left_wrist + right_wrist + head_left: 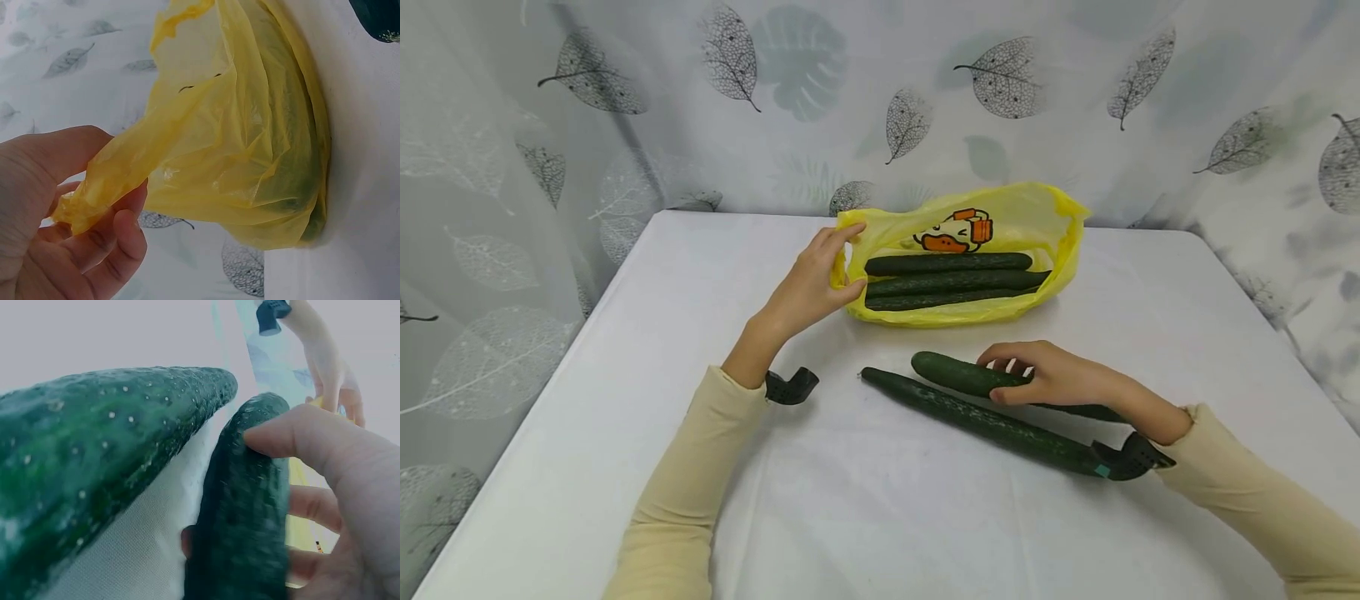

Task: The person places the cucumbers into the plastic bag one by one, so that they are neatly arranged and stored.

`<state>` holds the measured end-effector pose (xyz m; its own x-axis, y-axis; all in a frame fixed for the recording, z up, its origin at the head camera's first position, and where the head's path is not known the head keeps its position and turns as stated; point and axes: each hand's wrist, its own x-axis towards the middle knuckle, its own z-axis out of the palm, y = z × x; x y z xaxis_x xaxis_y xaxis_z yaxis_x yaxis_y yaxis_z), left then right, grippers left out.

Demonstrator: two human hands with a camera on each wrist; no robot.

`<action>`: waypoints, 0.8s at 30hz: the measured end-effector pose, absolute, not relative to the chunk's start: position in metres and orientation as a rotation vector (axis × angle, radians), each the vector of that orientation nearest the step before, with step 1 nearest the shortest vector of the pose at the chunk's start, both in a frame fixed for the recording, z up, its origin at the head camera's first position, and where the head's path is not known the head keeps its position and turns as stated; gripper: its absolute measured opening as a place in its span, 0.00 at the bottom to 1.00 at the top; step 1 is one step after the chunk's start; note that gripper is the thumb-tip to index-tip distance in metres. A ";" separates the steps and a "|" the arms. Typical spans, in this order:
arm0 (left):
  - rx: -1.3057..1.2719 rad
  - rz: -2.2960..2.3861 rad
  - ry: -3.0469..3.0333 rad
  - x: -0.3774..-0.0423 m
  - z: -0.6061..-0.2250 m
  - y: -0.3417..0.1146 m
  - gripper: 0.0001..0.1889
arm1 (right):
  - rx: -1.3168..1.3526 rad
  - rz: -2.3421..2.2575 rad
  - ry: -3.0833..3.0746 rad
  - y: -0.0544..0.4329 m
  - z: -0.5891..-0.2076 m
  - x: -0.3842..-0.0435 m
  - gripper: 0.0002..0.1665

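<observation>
My left hand (808,287) grips the left edge of a yellow plastic bag (955,315), its handle bunched between thumb and fingers in the left wrist view. The bag lies on its side with its mouth facing me, a cartoon duck printed on it, and several cucumbers (951,282) inside. In front of the bag, my right hand (1051,373) holds a cucumber (951,372) around its middle, thumb on the near side and fingers over the far side. Nearer to me, another cucumber (985,423) lies slanted on the table, beside the held one.
A white cloth covers the table (880,517). Leaf-patterned curtains (850,100) hang behind it and at both sides. Black wrist mounts sit on the left wrist (792,387) and the right wrist (1131,457), the right one overlapping the nearer cucumber's end.
</observation>
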<state>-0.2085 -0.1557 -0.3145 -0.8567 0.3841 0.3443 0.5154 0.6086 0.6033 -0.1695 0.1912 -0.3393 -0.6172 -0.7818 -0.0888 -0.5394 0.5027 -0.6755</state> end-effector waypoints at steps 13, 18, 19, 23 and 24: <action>-0.747 -1.078 -2.647 -0.208 -0.314 -0.157 0.36 | -1.247 -0.962 2.476 0.185 -0.337 -0.172 0.21; -0.746 -1.078 -2.651 -0.208 -0.314 -0.157 0.36 | -1.321 -0.976 2.510 0.184 -0.329 -0.171 0.22; -0.748 -1.079 -2.650 -0.208 -0.314 -0.157 0.37 | -1.333 -0.973 2.520 0.184 -0.327 -0.170 0.22; -0.753 -1.084 -2.645 -0.208 -0.313 -0.156 0.37 | -1.411 -0.939 2.573 0.183 -0.320 -0.168 0.24; -0.751 -1.083 -2.646 -0.208 -0.313 -0.156 0.37 | -1.429 -0.930 2.584 0.182 -0.318 -0.168 0.24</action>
